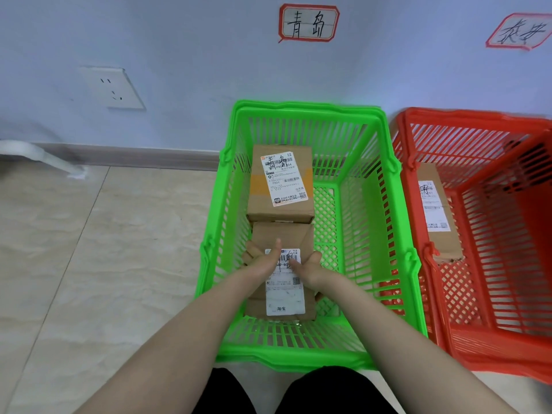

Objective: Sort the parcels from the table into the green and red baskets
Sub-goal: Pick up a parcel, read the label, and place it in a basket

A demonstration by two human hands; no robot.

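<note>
Left hand (263,262), right hand (311,268) seemingly around parcel (284,297), thumbs atop.

Labelled parcel (285,297) — inside green basket (294,358).

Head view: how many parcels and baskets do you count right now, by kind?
Parcels: 3 (far parcel and held parcel in the green basket; third parcel in the red basket)
Baskets: 2
Total: 5
</note>
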